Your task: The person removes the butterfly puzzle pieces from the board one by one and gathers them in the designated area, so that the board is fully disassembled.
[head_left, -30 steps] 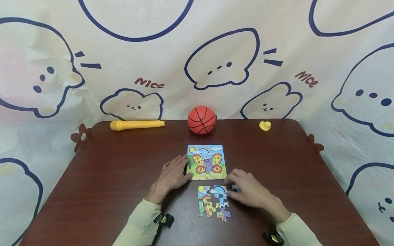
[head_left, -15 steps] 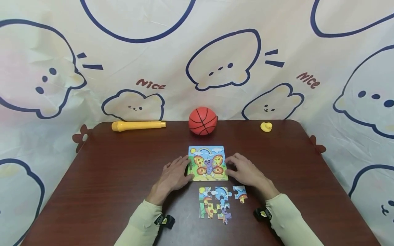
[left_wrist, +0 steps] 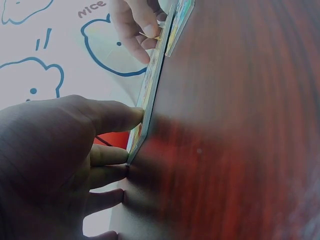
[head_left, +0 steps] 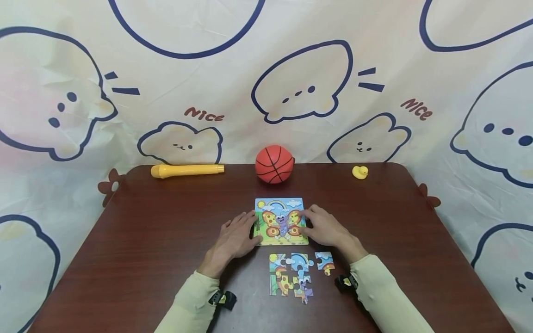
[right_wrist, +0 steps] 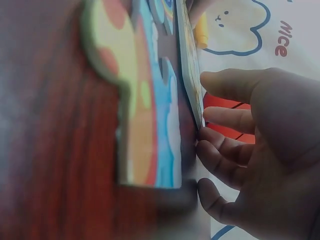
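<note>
Two hands frame a square puzzle board (head_left: 281,221) at the middle of the frame, on a dark reddish wood-grain counter (head_left: 145,249) with rounded corners. Behind it, filling the upper half, hangs a creased pale cloth backdrop (head_left: 166,92) printed with outlined cartoon animals. The board is thin and flat, with a glossy butterfly-and-rainbow picture. The left hand (head_left: 234,238) lies flat with fingers nearly straight, thumb and fingertips pressed to the board's left edge. The right hand (head_left: 325,228) has loosely bent fingers touching the right edge; neither hand closes around the board. Just below the board, lower centre, sit interlocked puzzle pieces (head_left: 290,274) with knobbed outlines, and one loose puzzle piece (head_left: 324,261) just to their right. At the counter's far edge rest a ribbed orange basketball (head_left: 274,163) in the centre, a smooth yellow plastic tube (head_left: 187,170) to the left, and a tiny yellow rubber duck (head_left: 360,172) to the right.
</note>
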`<action>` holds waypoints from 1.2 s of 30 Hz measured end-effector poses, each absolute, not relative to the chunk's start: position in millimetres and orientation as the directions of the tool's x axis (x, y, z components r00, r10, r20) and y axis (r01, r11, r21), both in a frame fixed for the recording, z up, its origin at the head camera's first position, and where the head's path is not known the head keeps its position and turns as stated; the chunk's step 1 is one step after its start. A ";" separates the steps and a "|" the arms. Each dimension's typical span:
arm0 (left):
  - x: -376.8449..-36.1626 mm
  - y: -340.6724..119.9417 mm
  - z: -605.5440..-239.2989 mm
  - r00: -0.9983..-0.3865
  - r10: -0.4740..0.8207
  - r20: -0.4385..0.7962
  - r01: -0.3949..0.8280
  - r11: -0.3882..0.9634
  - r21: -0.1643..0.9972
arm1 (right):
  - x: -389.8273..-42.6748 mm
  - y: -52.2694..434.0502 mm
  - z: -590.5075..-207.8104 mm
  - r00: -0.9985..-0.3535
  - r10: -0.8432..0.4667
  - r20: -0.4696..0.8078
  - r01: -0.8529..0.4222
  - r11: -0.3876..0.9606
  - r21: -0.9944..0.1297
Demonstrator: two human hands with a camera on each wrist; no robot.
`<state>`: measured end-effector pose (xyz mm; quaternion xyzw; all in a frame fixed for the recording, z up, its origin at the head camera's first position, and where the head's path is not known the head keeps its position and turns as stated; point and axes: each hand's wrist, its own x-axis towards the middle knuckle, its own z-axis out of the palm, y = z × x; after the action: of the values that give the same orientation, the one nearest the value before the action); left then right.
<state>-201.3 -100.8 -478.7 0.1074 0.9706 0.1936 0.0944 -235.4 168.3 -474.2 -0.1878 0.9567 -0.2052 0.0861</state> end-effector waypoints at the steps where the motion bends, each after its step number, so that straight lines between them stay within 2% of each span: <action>1: -201.4 -100.7 -479.0 -0.959 0.246 -0.141 0.174 0.902 0.394 | -236.5 167.6 -474.3 -0.914 -0.394 -0.093 -0.324 0.850 -0.415; 7: -202.0 -99.9 -481.1 -0.959 0.251 -0.129 0.185 0.904 0.385 | -243.7 164.1 -473.2 -0.923 -0.355 -0.149 -0.274 0.877 -0.394; 20: -201.8 -99.9 -479.3 -0.958 0.251 -0.137 0.180 0.902 0.393 | -254.3 158.5 -471.6 -0.924 -0.327 -0.197 -0.198 0.852 -0.484; 25: -201.8 -99.6 -478.2 -0.960 0.244 -0.136 0.174 0.904 0.391 | -250.5 155.7 -472.6 -0.939 -0.303 -0.164 -0.183 0.841 -0.509; 36: -202.8 -99.4 -480.4 -0.959 0.246 -0.138 0.174 0.901 0.398 | -244.3 158.7 -474.7 -0.949 -0.313 -0.042 -0.240 0.800 -0.550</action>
<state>-202.8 -99.4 -480.4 0.1082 0.9704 0.1948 0.0928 -244.3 158.7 -474.7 -0.1462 0.9464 -0.2805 0.0653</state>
